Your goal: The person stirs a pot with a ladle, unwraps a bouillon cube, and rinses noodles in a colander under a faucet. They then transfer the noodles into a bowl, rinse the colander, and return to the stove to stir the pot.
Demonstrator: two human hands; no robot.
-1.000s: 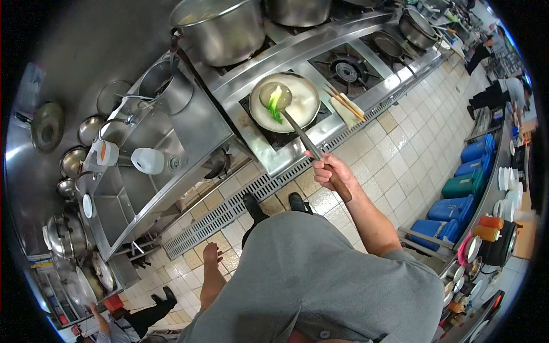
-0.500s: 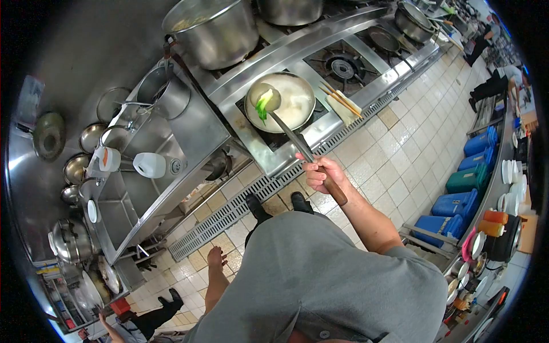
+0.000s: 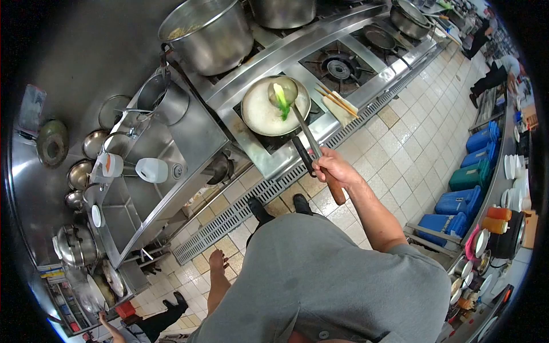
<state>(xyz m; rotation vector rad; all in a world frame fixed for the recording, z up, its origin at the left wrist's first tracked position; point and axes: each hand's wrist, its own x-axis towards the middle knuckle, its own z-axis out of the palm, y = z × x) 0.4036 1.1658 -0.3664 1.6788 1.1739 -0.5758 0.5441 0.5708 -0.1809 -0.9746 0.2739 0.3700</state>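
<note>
My right hand (image 3: pixel 333 167) is closed around the long handle of a ladle (image 3: pixel 306 129), whose lower end is brown wood. The ladle's bowl is over a pan (image 3: pixel 245 118) of cloudy white liquid (image 3: pixel 264 112) on the stove. A piece of leafy green vegetable (image 3: pixel 281 102) with a pale stem lies across the ladle bowl. The pan's black handle (image 3: pixel 303 155) points toward me, right beside my right hand. My left hand (image 3: pixel 218 261) hangs low at my side over the tiled floor, fingers loosely apart, holding nothing.
Chopsticks (image 3: pixel 337 99) rest on a folded cloth (image 3: pixel 341 113) right of the pan. A large pot (image 3: pixel 214 43) stands behind it; an unlit burner (image 3: pixel 338 69) is to the right. Left is a sink (image 3: pixel 121 212) with a white jug (image 3: pixel 152 170). Other people (image 3: pixel 493 77) stand farther off.
The ladle with the green vegetable has shifted right across the pan, and my right hand has moved slightly right. The pan's black handle now shows beside the ladle. My left hand still hangs down.
</note>
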